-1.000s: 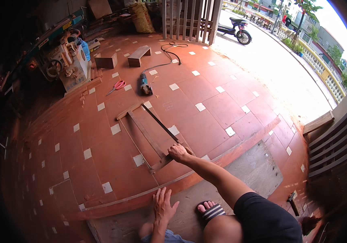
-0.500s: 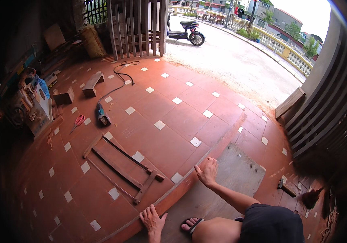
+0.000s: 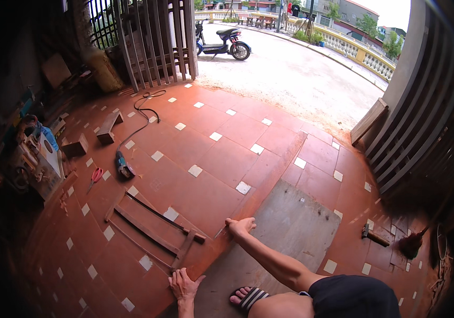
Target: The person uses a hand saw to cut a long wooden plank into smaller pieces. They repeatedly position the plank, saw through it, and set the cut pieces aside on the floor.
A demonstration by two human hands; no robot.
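Both hands are on a long reddish-brown wooden board [image 3: 278, 174] that runs diagonally from the lower edge toward the upper right. My left hand [image 3: 185, 284] grips it near its close end, fingers bent over the far edge. Farther along, my right hand [image 3: 241, 226] is closed on the same edge, its fingertips partly hidden. Just left of the board, a wooden frame saw [image 3: 150, 229] lies on the tiles, its end bar close to my left hand. Under the board's right side is a grey sheet [image 3: 295, 228], where my sandalled foot [image 3: 248, 298] rests.
An angle grinder [image 3: 125, 166] with a trailing cord and red-handled scissors [image 3: 95, 175] lie at the left. Beyond them are wooden pieces [image 3: 110, 127]. A hammer [image 3: 376, 236] and a broom [image 3: 411, 245] are at the right. A scooter [image 3: 227, 43] stands outside the slatted gate [image 3: 158, 47].
The view has shifted slightly. My right hand has moved left along with the board, whose broad face now shows more. Both hands have kept hold of it.
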